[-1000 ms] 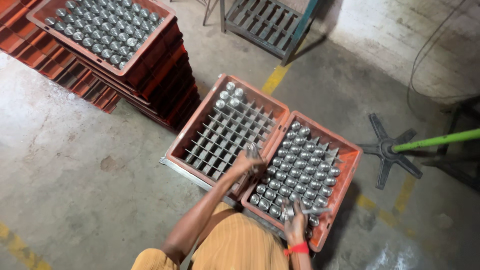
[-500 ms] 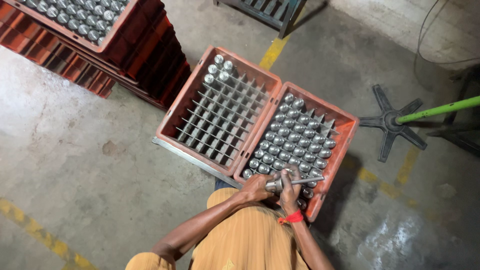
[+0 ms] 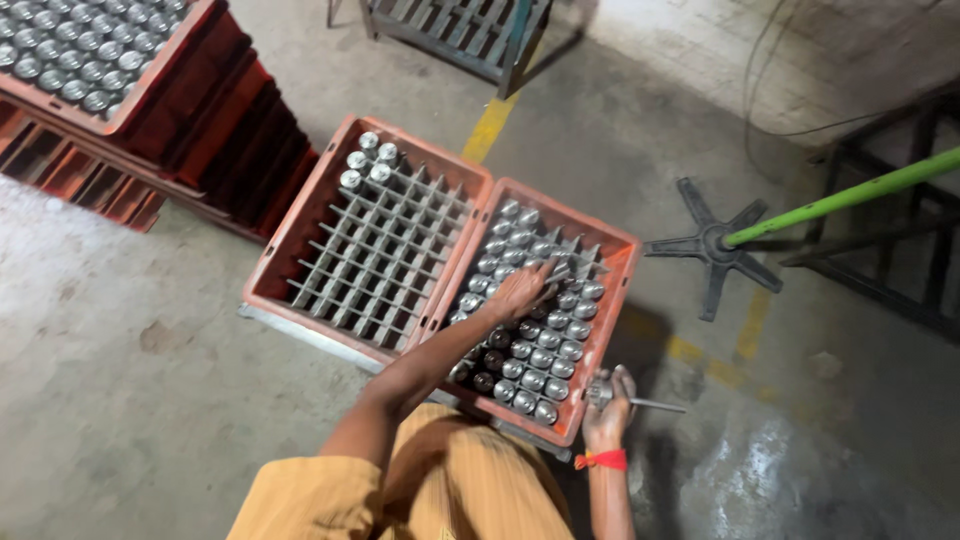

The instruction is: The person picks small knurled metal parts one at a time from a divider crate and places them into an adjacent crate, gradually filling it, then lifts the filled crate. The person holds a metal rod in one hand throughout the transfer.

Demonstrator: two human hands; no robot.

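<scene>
My left hand (image 3: 520, 292) rests on shiny metal cans (image 3: 540, 330) in the right crate (image 3: 612, 300) — matt orange plastic, scuffed. The left crate (image 3: 290, 240) has dull grey dividers (image 3: 380, 265). My right hand (image 3: 608, 405) grips a bare metal tool (image 3: 640, 400) — smooth, slightly glossy. The concrete floor (image 3: 130, 380) looks rough and stained.
</scene>
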